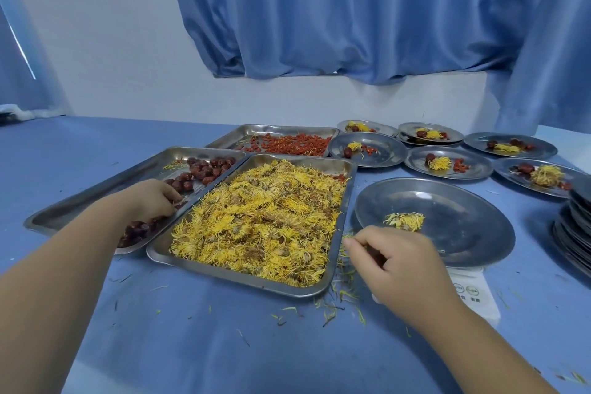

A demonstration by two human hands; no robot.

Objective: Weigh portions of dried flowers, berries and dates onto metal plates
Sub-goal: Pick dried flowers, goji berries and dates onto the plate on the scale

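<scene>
Apart, left hand (153,200) curls round dates (204,169); right hand (396,260) beside plate (473,201), grasp unclear.

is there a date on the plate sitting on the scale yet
No, the plate on the scale holds only a clump of yellow flowers.

Setting: plain room set up as a small food-portioning workspace. Evidence: counter (96,153) under blue cloth, bare white wall (112,41), blue curtains (335,9). Bulk steel trays (243,280) of dried goods, white scale (476,291), stacked spare plates (575,233), portioned plates (447,176) in rows.
</scene>
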